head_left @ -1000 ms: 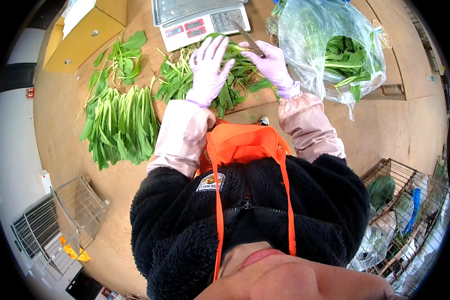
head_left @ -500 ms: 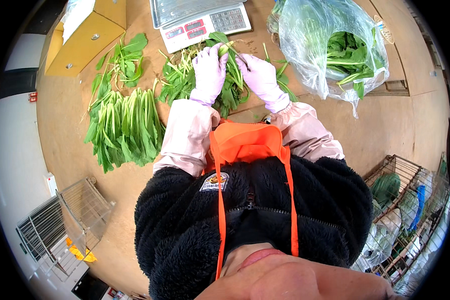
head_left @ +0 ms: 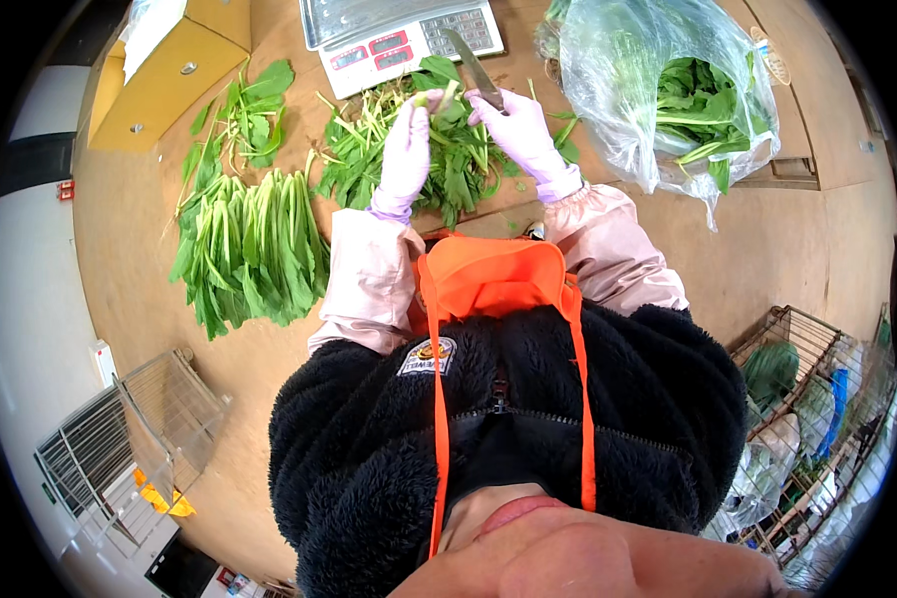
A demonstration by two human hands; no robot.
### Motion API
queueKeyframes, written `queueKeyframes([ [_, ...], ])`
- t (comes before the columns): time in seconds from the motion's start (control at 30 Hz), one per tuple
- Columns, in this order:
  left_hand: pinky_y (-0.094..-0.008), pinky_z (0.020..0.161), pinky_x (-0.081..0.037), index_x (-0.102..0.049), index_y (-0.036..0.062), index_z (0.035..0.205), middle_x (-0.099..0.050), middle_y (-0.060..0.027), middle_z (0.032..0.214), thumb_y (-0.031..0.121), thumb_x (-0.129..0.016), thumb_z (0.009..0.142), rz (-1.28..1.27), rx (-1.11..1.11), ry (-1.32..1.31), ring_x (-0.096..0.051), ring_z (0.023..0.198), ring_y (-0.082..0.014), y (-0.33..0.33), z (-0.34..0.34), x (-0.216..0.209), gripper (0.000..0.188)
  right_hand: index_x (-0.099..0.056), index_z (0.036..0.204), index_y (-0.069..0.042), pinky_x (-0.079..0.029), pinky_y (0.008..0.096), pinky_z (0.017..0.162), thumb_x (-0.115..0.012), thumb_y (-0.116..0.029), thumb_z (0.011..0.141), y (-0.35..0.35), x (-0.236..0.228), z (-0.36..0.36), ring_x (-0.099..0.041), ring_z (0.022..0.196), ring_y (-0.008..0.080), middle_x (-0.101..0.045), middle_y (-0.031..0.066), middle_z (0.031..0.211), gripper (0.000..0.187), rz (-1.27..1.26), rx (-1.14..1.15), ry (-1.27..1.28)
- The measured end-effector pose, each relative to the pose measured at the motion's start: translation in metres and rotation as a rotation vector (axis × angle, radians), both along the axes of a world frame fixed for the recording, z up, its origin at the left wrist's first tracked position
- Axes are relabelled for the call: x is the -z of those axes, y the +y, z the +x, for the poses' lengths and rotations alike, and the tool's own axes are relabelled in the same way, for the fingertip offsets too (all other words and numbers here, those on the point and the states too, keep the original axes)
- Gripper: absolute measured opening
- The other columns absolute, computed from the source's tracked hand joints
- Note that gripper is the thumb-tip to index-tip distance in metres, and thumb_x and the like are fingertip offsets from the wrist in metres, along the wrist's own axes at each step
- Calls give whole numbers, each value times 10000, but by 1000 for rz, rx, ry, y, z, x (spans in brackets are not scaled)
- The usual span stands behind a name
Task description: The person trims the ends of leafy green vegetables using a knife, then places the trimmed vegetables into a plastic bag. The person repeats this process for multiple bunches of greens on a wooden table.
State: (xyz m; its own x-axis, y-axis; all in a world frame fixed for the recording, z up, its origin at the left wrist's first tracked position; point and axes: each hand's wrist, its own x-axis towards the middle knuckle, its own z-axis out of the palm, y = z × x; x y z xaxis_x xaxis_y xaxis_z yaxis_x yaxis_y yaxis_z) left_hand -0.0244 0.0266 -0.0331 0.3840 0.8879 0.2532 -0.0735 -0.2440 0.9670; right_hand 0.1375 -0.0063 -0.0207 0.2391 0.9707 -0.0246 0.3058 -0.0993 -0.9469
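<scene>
Since the earlier frame, right hand [head_left: 516, 128] is raised with knife [head_left: 476, 68] gripped, left hand [head_left: 409, 149] fingers closed on a stem [head_left: 439, 98]; trimmed greens [head_left: 254, 249] are stacked on the counter [head_left: 130, 229], loose pile [head_left: 448, 164] and bagged greens [head_left: 668, 90] left.

Bright, even light falls from above; shadows are soft. Glare streaks the plastic bag [head_left: 658, 90]. Fisheye bending warps the edges, and the corners are black.

matt wooden table [head_left: 827, 239]; glossy clear plastic bag [head_left: 658, 90]; smooth metal knife blade [head_left: 476, 68]; fuzzy black fleece jacket [head_left: 508, 439].
</scene>
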Motion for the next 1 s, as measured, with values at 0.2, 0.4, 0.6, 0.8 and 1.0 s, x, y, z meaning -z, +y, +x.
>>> queueKeyframes([
  [0.2, -277, 912, -374, -467, -8, 1163, -524, -106, 1167, 269, -357, 951, -272, 44, -348, -496, 1036, -163, -5, -5, -26, 366, -629, 1040, -78, -448, 222, 705, -654, -258, 780, -10, 5, -8, -561, 777, 49, -650, 8, 841, 317, 44, -77, 288],
  [0.4, -300, 937, -365, -479, -9, 1153, -504, -133, 1195, 293, -340, 951, -239, 12, -312, -493, 1062, -199, -7, -4, -20, 388, -617, 1033, -38, -422, 179, 606, -654, -214, 790, 4, -11, -28, -527, 683, 17, -642, -7, 783, 303, 49, -119, 294],
  [0.6, -350, 814, -458, -444, 30, 1175, -565, -125, 1073, 387, -344, 931, -159, -424, -371, -584, 909, -237, 1, -37, -45, 444, -629, 879, -24, -346, 168, 411, -644, -217, 798, 9, -9, -18, -449, 444, 27, -649, 11, 764, 210, 148, 99, 592],
  [0.8, -184, 666, -375, -492, 34, 1133, -549, -18, 920, 204, -498, 894, 82, -649, -241, -451, 711, -55, 11, -76, -41, 293, -608, 829, -7, -484, 381, 619, -630, -400, 739, 3, 57, -2, -616, 642, 281, -617, 140, 719, 404, -73, -172, -524],
  [1.0, -193, 787, -375, -527, 33, 1108, -545, -12, 1074, 83, -559, 848, -27, -550, -222, -474, 857, -57, 1, -67, -16, 267, -519, 925, -33, -483, 403, 652, -661, -396, 695, -29, 98, -4, -610, 739, 321, -619, 151, 789, 453, -258, -109, -710],
])
